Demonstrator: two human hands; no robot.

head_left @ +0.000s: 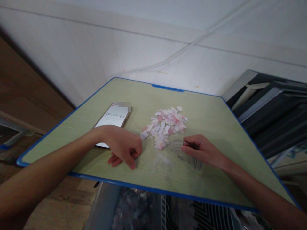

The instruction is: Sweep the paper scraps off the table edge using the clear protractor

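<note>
A clear plastic protractor (176, 147) is pinched between the thumb and fingers of my right hand (203, 150), its curved edge close to the table. Beyond it, and touching or nearly touching it, lies a loose heap of torn pink and white paper scraps (168, 123). My left hand (126, 145) is closed low over the table, left of the heap, with thumb pointing down; whether it pinches anything is hidden. A few blurred whitish scraps (164, 159) lie between the hands. Partly behind my left wrist, a phone (112, 115) shows a running-time display.
The table (79, 127) has a blue edge and stands against a white wall with a cable (165, 60). Below the front edge is a bin (103, 204) with paper scraps (131, 207), beside striped fabric (211, 215). Dark folders or panels (275, 105) lean at the right.
</note>
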